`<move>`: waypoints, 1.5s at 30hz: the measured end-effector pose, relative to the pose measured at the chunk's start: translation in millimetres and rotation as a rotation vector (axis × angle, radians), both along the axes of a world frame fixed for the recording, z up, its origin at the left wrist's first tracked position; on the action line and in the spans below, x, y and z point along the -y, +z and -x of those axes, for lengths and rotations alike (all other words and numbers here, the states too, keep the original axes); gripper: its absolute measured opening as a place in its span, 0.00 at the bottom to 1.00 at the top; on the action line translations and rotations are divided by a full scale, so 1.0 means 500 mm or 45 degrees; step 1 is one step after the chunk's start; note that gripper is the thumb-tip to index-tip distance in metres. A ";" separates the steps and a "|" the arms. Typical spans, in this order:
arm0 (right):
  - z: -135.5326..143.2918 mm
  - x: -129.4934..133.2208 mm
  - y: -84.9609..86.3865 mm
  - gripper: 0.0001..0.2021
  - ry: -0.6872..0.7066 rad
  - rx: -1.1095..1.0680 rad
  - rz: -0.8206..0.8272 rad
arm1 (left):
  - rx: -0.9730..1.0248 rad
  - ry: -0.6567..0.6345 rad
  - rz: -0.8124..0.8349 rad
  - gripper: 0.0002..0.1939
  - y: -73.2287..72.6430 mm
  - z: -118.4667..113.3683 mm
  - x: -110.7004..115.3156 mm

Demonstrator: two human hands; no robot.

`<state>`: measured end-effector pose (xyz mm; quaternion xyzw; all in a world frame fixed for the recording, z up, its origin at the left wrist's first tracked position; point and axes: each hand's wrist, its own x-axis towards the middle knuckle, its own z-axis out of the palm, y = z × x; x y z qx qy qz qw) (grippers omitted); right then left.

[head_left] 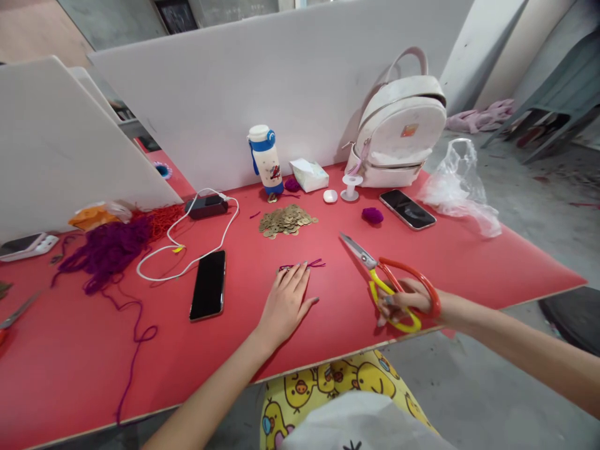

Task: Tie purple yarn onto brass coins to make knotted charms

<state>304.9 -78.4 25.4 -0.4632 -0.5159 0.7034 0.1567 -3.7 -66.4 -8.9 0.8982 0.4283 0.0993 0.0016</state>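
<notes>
My left hand [289, 304] lies flat on the red table with its fingers stretched out. Under its fingertips is a short piece of purple yarn [317, 264], whose looped end sticks out to the right; the rest is mostly covered. My right hand [405, 301] grips a pair of scissors [370, 260] by its red and yellow handles, near the table's front edge. The blades point away to the upper left, close together. Beyond my left hand sits a pile of brass-coloured coins [285, 220].
Left of my hands lie a black phone [208, 285], a white cable [174, 277] and tangled purple yarn [105, 250]. Behind stand a bottle [266, 161], a tissue pack [309, 175], a white spool [350, 187] and a backpack [398, 131]. Another phone [407, 209] and a plastic bag [462, 187] are at right.
</notes>
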 end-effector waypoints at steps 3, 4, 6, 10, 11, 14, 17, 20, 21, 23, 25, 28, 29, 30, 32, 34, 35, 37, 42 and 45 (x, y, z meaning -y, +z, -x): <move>0.026 0.047 0.008 0.23 -0.258 -0.269 0.387 | -0.019 -0.004 0.012 0.28 0.002 -0.002 0.004; 0.030 0.058 0.013 0.25 -0.281 -0.309 0.451 | -0.015 -0.008 0.015 0.28 0.003 -0.003 0.004; 0.029 0.075 0.021 0.25 -0.262 -0.342 0.494 | 0.002 -0.014 0.022 0.27 0.005 -0.005 0.004; 0.007 0.099 0.024 0.27 -0.150 -0.359 0.537 | 0.031 -0.008 0.040 0.27 0.006 -0.007 0.004; 0.004 0.103 0.022 0.29 -0.115 -0.358 0.544 | 0.035 -0.007 0.046 0.27 0.005 -0.008 0.004; 0.006 0.113 0.021 0.30 -0.009 -0.345 0.519 | 0.044 -0.006 0.061 0.27 0.004 -0.009 0.004; 0.023 0.112 0.025 0.29 0.046 -0.352 0.479 | 0.046 -0.002 0.079 0.27 0.005 -0.010 0.004; 0.040 0.100 0.030 0.26 0.027 -0.321 0.456 | 0.045 -0.002 0.090 0.27 0.007 -0.011 0.005; 0.044 0.096 0.032 0.25 0.019 -0.303 0.451 | 0.047 -0.002 0.090 0.27 0.007 -0.011 0.005; 0.048 0.087 0.034 0.24 0.015 -0.267 0.454 | 0.051 -0.003 0.088 0.27 0.007 -0.011 0.006; 0.048 0.081 0.034 0.24 0.022 -0.253 0.462 | 0.056 -0.005 0.090 0.27 0.007 -0.011 0.007; 0.046 0.077 0.029 0.23 0.028 -0.232 0.462 | 0.070 -0.011 0.093 0.26 0.007 -0.012 0.008; 0.045 0.077 0.027 0.23 0.026 -0.230 0.460 | 0.075 -0.013 0.092 0.26 0.007 -0.012 0.009; 0.045 0.077 0.026 0.23 0.024 -0.228 0.462 | 0.080 -0.015 0.092 0.26 0.007 -0.012 0.009; 0.047 0.076 0.028 0.23 0.027 -0.235 0.468 | 0.086 -0.019 0.093 0.25 0.006 -0.011 0.009; 0.052 0.074 0.032 0.24 0.038 -0.225 0.463 | 0.092 -0.023 0.094 0.25 0.006 -0.011 0.009; 0.056 0.073 0.035 0.25 0.042 -0.216 0.456 | 0.097 -0.027 0.096 0.25 0.007 -0.011 0.009; 0.062 0.071 0.040 0.26 0.047 -0.205 0.446 | 0.108 -0.041 0.101 0.25 0.008 -0.011 0.009; 0.061 0.066 0.034 0.29 0.080 -0.166 0.424 | 0.111 -0.059 0.115 0.24 0.009 -0.011 0.009; 0.048 0.062 0.026 0.29 0.124 -0.127 0.354 | 0.110 -0.053 0.117 0.24 0.008 -0.010 0.009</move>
